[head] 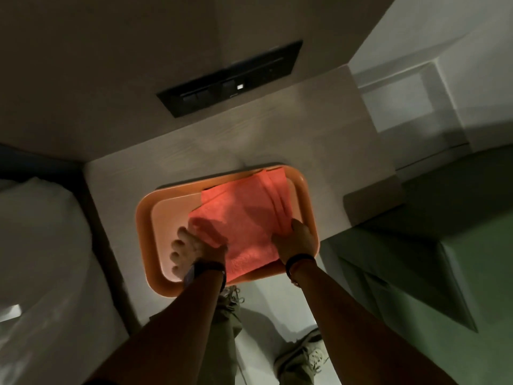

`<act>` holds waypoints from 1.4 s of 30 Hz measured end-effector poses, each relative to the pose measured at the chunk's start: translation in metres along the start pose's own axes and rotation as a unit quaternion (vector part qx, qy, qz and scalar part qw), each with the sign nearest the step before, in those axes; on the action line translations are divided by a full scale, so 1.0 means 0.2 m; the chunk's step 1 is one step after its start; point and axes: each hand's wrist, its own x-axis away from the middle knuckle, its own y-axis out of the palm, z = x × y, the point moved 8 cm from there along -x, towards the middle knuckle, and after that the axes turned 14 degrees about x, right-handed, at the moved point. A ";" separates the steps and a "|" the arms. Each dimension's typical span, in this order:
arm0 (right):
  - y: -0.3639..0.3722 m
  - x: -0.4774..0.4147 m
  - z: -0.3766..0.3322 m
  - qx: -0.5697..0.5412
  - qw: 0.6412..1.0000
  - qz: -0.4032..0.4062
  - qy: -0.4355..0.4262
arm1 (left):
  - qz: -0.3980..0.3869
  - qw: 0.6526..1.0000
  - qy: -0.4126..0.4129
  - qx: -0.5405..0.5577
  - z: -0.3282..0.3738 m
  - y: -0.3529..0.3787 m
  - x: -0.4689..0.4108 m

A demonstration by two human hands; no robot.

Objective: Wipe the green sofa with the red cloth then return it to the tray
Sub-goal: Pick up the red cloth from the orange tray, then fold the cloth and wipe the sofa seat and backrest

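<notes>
The red cloth (244,218) lies folded in the orange tray (145,218), which rests on a pale wooden side table (277,140). My left hand (194,245) pinches the cloth's near left corner, the other fingers spread over the tray floor. My right hand (295,243) grips the cloth's near right edge. The green sofa (444,259) stands to the right of the table, its arm next to the tray.
A black switch panel (230,79) is set in the wall behind the table. A bed with white bedding (41,245) lies on the left. A white recessed wall (416,79) is at the back right. My shoes (308,354) stand on the pale floor below.
</notes>
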 end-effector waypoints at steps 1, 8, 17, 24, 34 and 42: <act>-0.06 0.03 -0.06 0.037 0.997 0.013 -0.067 | 0.037 0.993 0.105 -0.039 0.11 -0.06 0.05; -0.58 0.35 -0.26 0.171 0.897 -0.046 -0.406 | -0.047 0.705 0.695 -0.134 0.94 -0.17 0.84; -1.70 0.88 0.68 0.153 0.868 0.082 -0.466 | -0.203 0.542 0.793 -0.189 1.18 0.07 2.10; -2.28 1.09 1.98 0.057 0.897 0.302 -0.317 | -0.214 0.354 0.893 -0.177 1.18 0.65 3.38; -1.77 0.61 2.98 0.109 0.930 0.318 -0.151 | -0.264 0.379 0.859 -0.222 0.84 1.78 3.55; -1.21 0.36 3.22 0.105 0.948 0.293 -0.069 | -0.186 0.556 0.691 -0.423 0.69 2.23 2.68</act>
